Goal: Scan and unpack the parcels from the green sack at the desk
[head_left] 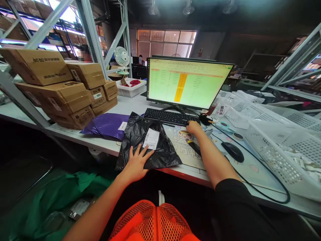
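My left hand (136, 163) lies flat with fingers spread on a black plastic parcel bag (140, 134) at the table's front edge. The bag carries a white shipping label (151, 139) just beyond my fingertips. My right hand (194, 128) reaches forward to the right end of a black keyboard (168, 116), its fingers curled down onto the keys. Nothing shows in that hand. A monitor (187, 83) with a green and orange spreadsheet stands behind the keyboard.
A purple parcel bag (106, 125) lies left of the black one, beside stacked cardboard boxes (62, 90). A black mouse (233, 151), tape rolls and white mesh baskets (283, 140) sit at the right. A green sack (57, 197) lies on the floor and an orange mesh basket (155, 222) below.
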`<state>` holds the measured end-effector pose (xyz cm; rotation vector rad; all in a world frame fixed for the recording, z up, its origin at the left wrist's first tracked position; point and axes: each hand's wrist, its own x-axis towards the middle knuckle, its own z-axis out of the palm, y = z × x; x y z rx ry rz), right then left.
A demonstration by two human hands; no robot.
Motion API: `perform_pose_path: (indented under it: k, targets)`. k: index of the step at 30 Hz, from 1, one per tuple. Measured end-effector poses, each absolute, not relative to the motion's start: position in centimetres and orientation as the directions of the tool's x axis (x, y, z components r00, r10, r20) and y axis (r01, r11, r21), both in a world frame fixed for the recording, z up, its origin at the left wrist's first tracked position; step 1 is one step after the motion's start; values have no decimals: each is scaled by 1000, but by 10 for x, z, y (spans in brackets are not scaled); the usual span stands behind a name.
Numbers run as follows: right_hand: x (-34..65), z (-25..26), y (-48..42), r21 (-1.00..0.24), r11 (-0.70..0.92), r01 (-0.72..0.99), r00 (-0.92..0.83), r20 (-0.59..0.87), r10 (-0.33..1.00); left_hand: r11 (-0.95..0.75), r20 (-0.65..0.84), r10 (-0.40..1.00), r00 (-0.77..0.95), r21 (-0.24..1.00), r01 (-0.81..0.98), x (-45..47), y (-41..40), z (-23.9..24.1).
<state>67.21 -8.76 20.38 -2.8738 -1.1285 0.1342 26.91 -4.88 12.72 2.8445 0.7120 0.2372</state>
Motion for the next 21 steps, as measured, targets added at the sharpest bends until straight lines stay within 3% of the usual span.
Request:
perform_pose_path:
  k: [7, 11, 15, 18, 21]
  targets:
    - [673, 211, -74, -74, -688, 722, 683, -77, 726, -842, 107, 500, 859, 293, 453, 272, -50, 133]
    - [654, 223, -93, -46, -653, 756, 649, -72, 757, -667, 167, 562, 810, 672, 323, 254, -33, 160]
    - [620, 217, -153, -17, -607, 795, 604, -76, 793, -278, 239, 862, 447, 960, 22, 227, -10, 197]
    - [595, 200, -203, -3, -591, 806, 589, -90, 803, -32, 104, 957, 272, 966, -257, 227, 4, 215]
    - [585, 188, -235, -32, -612, 790, 612, -20, 791, 5, 94, 959, 269, 939, -344, 247, 14, 211]
